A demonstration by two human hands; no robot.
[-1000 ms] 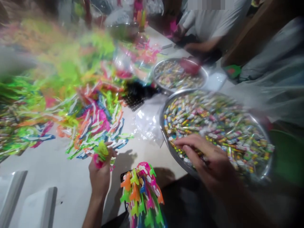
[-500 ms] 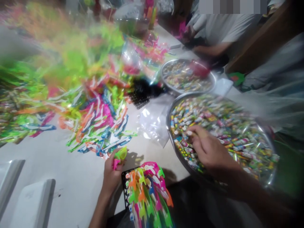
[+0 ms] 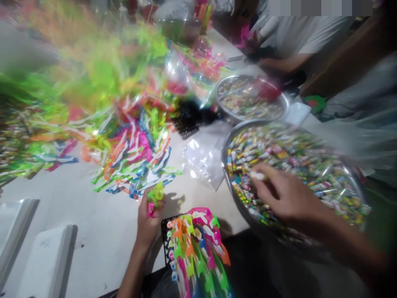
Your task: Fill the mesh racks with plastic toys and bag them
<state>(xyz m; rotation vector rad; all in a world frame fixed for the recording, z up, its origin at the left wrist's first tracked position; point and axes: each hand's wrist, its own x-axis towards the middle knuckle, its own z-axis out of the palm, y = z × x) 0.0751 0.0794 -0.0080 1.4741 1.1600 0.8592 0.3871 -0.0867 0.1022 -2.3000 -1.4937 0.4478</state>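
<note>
My left hand [image 3: 149, 217] is closed around a small yellow-green and pink plastic piece [image 3: 156, 193], near the table's front edge. Over the left part of a large metal bowl [image 3: 228, 182] full of small colourful wrapped pieces [image 3: 279, 151], my right hand [image 3: 279, 192] pinches a small white item [image 3: 257, 176] between thumb and fingertips. Between the hands, nearer to me, a black perforated rack [image 3: 166, 244] bears rows of neon plastic pieces [image 3: 198, 248] hanging toward me.
A big pile of neon plastic pieces [image 3: 133, 140] covers the table's left and middle. Clear plastic bags [image 3: 203, 159] lie beside the bowl. Behind it stands a smaller metal bowl [image 3: 251, 97]. White trays [image 3: 46, 256] sit at the lower left. A person [image 3: 297, 37] is at the back right.
My right hand has lifted slightly from the pieces in the bowl, with the white item now showing between its fingers. My left hand keeps its piece. The whole view has shifted a little.
</note>
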